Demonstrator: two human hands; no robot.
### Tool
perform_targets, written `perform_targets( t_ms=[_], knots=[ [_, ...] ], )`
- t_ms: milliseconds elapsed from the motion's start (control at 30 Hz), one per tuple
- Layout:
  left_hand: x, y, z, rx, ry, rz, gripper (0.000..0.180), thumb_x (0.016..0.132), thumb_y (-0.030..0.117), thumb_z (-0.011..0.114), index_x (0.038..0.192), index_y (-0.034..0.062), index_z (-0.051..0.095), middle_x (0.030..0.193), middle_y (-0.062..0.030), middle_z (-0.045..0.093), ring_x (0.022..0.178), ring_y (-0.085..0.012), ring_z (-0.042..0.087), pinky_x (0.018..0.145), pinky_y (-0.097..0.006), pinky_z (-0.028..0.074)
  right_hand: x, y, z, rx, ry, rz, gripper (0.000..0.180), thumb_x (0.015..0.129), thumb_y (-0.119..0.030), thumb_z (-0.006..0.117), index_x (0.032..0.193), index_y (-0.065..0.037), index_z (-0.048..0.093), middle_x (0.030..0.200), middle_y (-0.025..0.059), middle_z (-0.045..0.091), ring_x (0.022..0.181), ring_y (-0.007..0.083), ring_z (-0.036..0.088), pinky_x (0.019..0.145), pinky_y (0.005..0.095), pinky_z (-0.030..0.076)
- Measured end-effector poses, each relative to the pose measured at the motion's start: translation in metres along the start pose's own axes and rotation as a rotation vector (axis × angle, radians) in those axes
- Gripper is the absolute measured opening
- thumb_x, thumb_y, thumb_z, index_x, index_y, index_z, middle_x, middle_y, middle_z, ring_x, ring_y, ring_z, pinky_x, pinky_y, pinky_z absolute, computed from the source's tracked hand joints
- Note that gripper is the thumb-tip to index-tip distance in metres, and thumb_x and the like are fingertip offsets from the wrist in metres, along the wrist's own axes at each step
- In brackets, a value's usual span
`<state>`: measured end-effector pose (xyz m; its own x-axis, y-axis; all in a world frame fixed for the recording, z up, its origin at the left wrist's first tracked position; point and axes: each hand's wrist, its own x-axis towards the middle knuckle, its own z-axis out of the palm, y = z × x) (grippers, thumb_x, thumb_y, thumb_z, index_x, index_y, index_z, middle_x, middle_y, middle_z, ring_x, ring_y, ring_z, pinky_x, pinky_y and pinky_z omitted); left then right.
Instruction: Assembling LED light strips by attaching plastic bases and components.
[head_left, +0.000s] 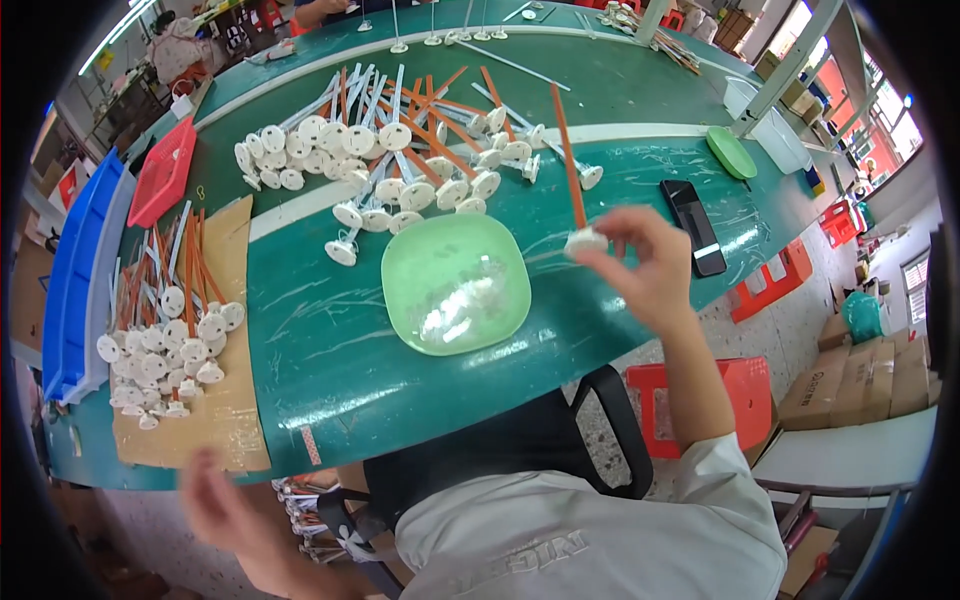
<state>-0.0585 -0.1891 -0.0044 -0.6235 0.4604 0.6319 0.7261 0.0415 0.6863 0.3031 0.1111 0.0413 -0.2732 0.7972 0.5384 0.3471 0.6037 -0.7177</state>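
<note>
Fingertips [600, 252] of your right hand [645, 268] pinch a white disc-shaped cap [586, 241] on an orange rod [567, 160], just right of the pale green bowl [456, 283]. Your left hand [225, 505] is blurred below the table edge; its grip is probably loose, though you cannot tell.

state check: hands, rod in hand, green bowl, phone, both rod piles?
right hand: raised over the table, pinching the orange rod
orange rod: held at its white disc end, shaft slanting up and away
left hand: blurred, below the table edge, empty as far as visible
green bowl: upright, small clear pieces inside
phone: flat, screen dark
far pile: loose, jumbled
left pile: heaped on cardboard
</note>
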Motion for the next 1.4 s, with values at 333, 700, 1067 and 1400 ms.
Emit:
perform_targets(
  t_ms=[333, 700, 1067, 1400],
  knots=[
    [-0.067, 0.136, 0.126, -0.875, -0.572, -0.145, 0.044, 0.072, -0.002, 0.077, 0.112, -0.0096, 0.06, 0.111, -0.0204, 0.066, 0.099, -0.0239, 0.066, 0.088, -0.033, 0.051, -0.095, -0.064, 0.038, 0.284, -0.118, -0.583, 0.027, 0.062, 0.004, 0.073, 0.088, -0.002, 0.073, 0.089, 0.012, 0.068, 0.072, 0.0234, 0.065, 0.058, 0.0295, 0.053],
    [-0.09, 0.125, 0.116, -1.202, -0.582, -0.324, 0.036, 0.077, -0.009, 0.071, 0.111, -0.0106, 0.058, 0.113, -0.0244, 0.063, 0.106, -0.0277, 0.063, 0.095, -0.04, 0.049, -0.114, -0.06, 0.047, 0.394, -0.145, -0.56, 0.019, 0.066, 0.006, 0.074, 0.084, 0.0, 0.07, 0.089, 0.0118, 0.066, 0.073, 0.0262, 0.064, 0.057, 0.0294, 0.053],
    [-0.09, 0.119, 0.125, -1.452, -0.63, -0.382, 0.036, 0.082, -0.01, 0.065, 0.116, -0.0071, 0.053, 0.117, -0.0227, 0.061, 0.114, -0.0307, 0.059, 0.098, -0.045, 0.046, -0.122, -0.055, 0.055, 0.422, -0.071, -0.467, 0.027, 0.062, 0.004, 0.074, 0.088, -0.002, 0.066, 0.089, 0.0121, 0.066, 0.07, 0.0255, 0.063, 0.057, 0.0289, 0.052],
    [-0.093, 0.115, 0.132, -1.436, -0.65, -0.365, 0.051, 0.084, -0.01, 0.06, 0.13, -0.0023, 0.039, 0.124, -0.022, 0.057, 0.118, -0.0284, 0.056, 0.099, -0.042, 0.046, -0.113, -0.054, 0.064, 0.366, 0.031, -0.48, 0.019, 0.067, 0.001, 0.073, 0.084, -0.001, 0.067, 0.083, 0.01, 0.066, 0.067, 0.0228, 0.063, 0.055, 0.0274, 0.052]
  ],
)
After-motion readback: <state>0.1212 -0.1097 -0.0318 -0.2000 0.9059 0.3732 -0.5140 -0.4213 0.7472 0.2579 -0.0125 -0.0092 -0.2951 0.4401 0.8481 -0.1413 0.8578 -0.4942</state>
